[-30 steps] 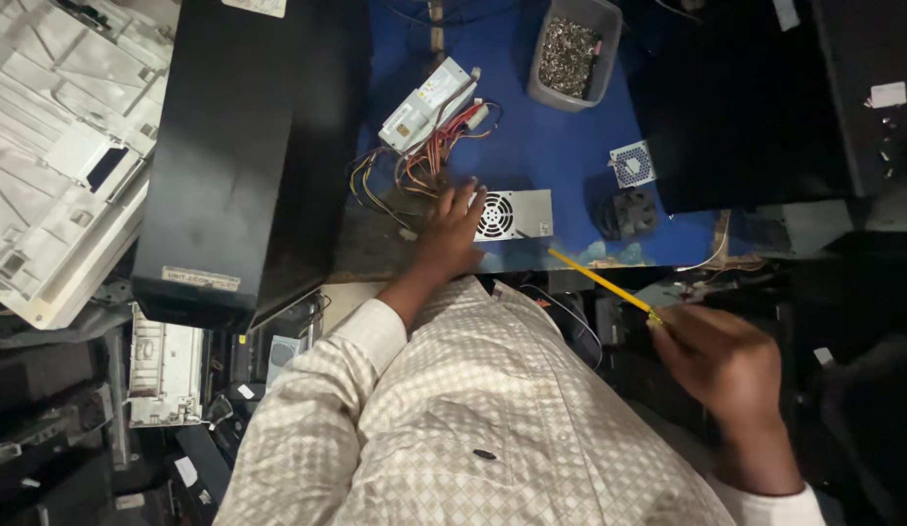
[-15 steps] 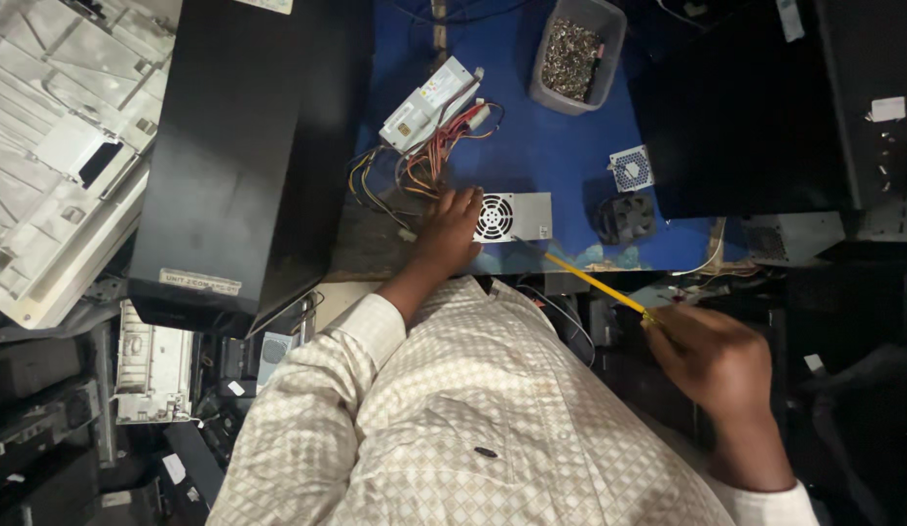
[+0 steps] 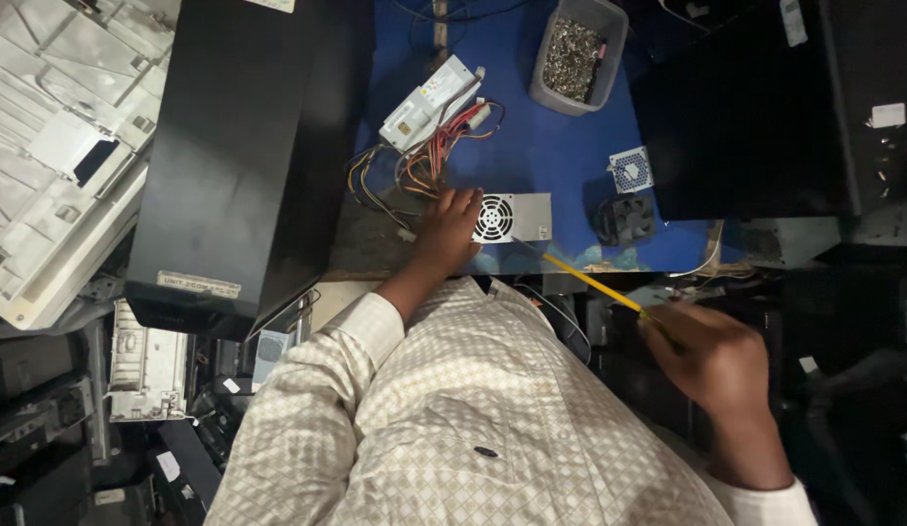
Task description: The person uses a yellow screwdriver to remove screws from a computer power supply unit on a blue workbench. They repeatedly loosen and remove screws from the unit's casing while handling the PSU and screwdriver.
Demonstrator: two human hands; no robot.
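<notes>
Resting hand: left hand (image 3: 452, 229), fingers spread flat against grey power supply (image 3: 513, 217) on blue table (image 3: 561, 146).
Gripping hand: right hand (image 3: 712, 358), closed around yellow pencil (image 3: 595, 283).

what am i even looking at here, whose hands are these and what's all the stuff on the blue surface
This is one picture from a camera on a person's head, looking down at their own two bare hands. The left hand rests on a small metal box with a round fan grille on a blue table. The right hand holds a yellow-handled tool, likely a screwdriver. Also on the table: a second metal box with coloured wires, a grey tub of small metal parts, two small fans, and a black computer case.
</notes>
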